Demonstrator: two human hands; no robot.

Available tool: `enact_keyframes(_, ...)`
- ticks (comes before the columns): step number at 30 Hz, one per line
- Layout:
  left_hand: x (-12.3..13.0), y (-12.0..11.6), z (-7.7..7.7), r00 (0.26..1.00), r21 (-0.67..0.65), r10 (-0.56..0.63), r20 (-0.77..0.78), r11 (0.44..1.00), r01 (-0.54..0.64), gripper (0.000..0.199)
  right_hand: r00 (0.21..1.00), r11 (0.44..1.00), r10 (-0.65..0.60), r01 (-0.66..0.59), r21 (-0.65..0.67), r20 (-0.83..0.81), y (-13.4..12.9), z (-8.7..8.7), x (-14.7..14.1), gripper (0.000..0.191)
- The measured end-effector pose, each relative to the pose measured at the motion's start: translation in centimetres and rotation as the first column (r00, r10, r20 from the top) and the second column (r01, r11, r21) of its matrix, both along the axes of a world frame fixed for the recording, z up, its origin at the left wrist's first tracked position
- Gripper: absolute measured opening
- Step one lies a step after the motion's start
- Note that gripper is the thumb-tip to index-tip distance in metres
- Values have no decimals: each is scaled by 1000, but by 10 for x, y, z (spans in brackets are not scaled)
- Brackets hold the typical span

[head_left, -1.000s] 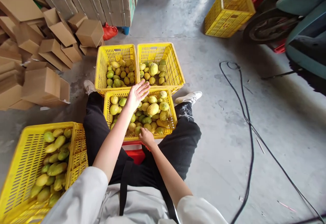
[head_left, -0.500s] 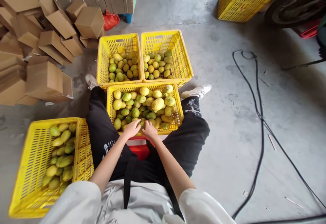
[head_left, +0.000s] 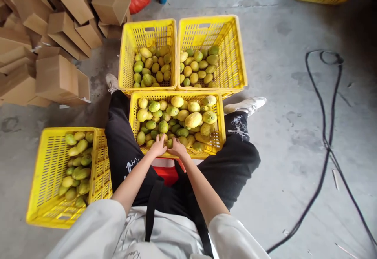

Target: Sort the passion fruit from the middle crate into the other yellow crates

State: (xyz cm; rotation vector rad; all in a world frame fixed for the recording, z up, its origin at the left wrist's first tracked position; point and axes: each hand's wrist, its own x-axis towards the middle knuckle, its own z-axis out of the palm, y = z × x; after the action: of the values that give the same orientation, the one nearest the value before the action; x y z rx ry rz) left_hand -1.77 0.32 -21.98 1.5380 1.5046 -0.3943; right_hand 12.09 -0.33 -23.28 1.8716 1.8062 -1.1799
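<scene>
A yellow plastic crate (head_left: 223, 133) full of yellow-green papayas (head_left: 193, 120) stands between my knees. My left hand (head_left: 158, 146) reaches over its near edge, fingers curled down among the fruit. Close beside it, my right hand (head_left: 177, 148) is also bent over the near row. A small green papaya (head_left: 169, 144) shows between the two hands, and both seem closed on it. My fingertips are partly hidden by the hands and fruit. Larger yellow papayas lie on top toward the right of the crate.
Two yellow crates, left (head_left: 121, 55) and right (head_left: 242, 55), hold more papayas beyond mine. Another crate (head_left: 44, 165) with papayas sits at my left. Cardboard boxes (head_left: 55, 76) pile up at far left. A black cable (head_left: 324, 153) loops on the floor at right.
The view has shifted, so the crates appear larger and the right-hand floor things sit farther right. Both hands stay at the crate's near edge, with a slight change in the fingers.
</scene>
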Motion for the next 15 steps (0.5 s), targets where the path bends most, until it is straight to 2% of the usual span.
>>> enact_keyframes(6,1,5,-17,996,32,86,-15,996,-86,77,995,997,82,-83,2,51,4,-2,0,58)
enact_keyframes(15,-2,15,-33,990,119,136,25,983,-138,53,995,994,98,-98,46,11,2,-1,8,60)
